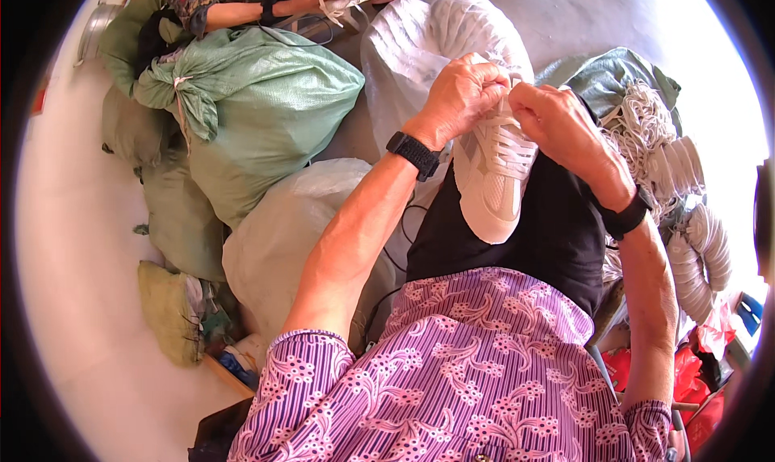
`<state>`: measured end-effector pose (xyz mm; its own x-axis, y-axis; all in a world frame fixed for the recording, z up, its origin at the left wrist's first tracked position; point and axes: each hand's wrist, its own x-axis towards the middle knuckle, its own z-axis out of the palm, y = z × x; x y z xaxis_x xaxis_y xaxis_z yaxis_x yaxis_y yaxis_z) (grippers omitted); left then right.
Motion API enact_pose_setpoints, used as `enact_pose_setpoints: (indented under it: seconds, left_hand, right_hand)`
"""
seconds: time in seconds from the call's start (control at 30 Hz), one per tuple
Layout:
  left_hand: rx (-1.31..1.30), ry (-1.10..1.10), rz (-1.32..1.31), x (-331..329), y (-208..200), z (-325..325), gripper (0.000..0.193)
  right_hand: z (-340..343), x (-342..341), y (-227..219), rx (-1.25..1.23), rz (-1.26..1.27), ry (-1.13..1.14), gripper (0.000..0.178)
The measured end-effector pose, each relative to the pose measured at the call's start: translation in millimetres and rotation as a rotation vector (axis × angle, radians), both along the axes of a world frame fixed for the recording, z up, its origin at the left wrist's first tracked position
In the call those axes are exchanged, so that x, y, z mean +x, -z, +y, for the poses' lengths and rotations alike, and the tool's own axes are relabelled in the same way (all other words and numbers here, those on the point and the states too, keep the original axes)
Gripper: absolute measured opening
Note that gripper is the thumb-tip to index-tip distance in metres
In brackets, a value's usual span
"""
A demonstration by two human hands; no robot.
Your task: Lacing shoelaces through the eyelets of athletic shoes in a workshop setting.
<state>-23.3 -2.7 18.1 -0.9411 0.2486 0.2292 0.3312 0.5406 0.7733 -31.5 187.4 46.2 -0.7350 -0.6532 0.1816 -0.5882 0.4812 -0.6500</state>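
A white and cream sneaker (492,179) rests on my black-clad lap, its toe pointing toward me. White shoelace (512,149) crosses its tongue in rows. My left hand (464,98) is closed in a pinch at the upper eyelets, on the shoelace. Close beside it, my right hand (561,123) is also closed, its bent fingers gripping the shoelace at the top of the lacing. The fingers mostly cover the lace ends and the shoe's collar.
A large translucent plastic bag (404,46) lies beyond the shoe. Green woven sacks (266,98) and a whitish sack (295,228) stand to the left. Bundled white laces (646,123) hang at the right, above red plastic bags (686,377). Another person's arm (242,14) shows at the top.
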Motion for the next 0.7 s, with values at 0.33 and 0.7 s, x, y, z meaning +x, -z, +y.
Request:
enact_pose_setpoints:
  seconds: [0.33, 0.7]
  left_hand:
    - [-0.249, 0.049, 0.078, 8, -18, -33, 0.014]
    - [0.497, -0.027, -0.577, 21, -54, -55, 0.038]
  right_hand:
    - [93, -11, -21, 0.318, 0.255, 0.2, 0.013]
    - [165, 5, 41, -0.286, -0.297, 0.693, 0.02]
